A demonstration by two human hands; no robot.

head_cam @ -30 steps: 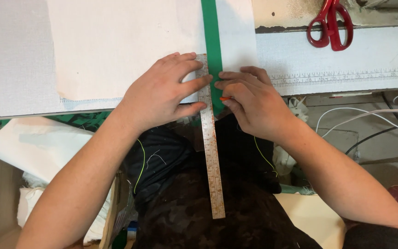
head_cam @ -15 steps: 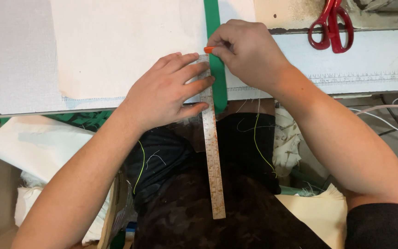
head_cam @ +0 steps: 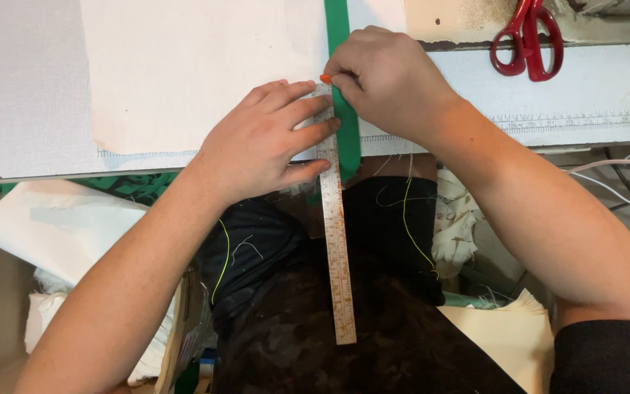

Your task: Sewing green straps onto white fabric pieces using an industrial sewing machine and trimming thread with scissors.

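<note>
The left hand (head_cam: 267,138) presses flat, fingers spread, on a ruler (head_cam: 335,241) overhanging the bench (head_cam: 23,87). Just beside it, the right hand (head_cam: 384,80) pinches an orange marker (head_cam: 325,78) against the green strip (head_cam: 344,109).

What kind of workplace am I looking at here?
Most likely a sewing or tailoring workshop. A green fabric strip lies on the white worktable, the left hand presses a ruler beside it, red scissors sit nearby, and cloth scraps are piled below.
</note>
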